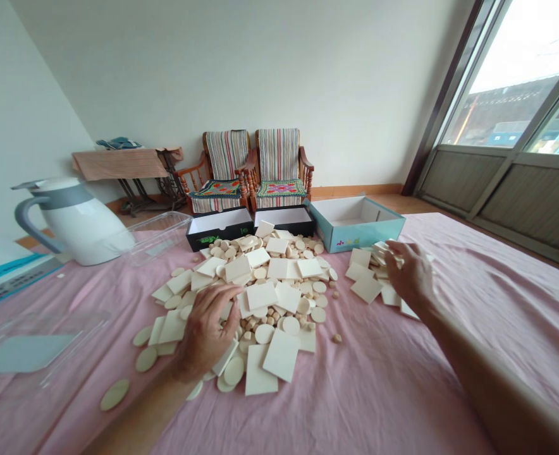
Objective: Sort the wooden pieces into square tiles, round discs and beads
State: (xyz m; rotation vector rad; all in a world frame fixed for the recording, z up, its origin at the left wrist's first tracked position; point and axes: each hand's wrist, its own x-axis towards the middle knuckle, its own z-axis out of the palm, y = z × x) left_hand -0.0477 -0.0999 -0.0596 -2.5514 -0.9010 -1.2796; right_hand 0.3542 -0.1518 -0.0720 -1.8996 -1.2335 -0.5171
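Observation:
A large heap of pale wooden squares (281, 355), round discs (233, 371) and small cubes lies on a pink cloth. My left hand (210, 325) is over the heap's left part, its fingers curled in towards the thumb; what they hold, if anything, is hidden. To the right is a smaller pile of squares (366, 288). My right hand (408, 270) rests at that pile's right side, fingers bent over the pieces; whether one is gripped cannot be made out.
Behind the heap stand two black boxes (220, 236) and a light blue box (360, 235), all with open tops. A white jug (83, 221) and clear plastic trays (26, 354) are at the left. Single discs and a cube lie loose on the pink cloth (346, 404).

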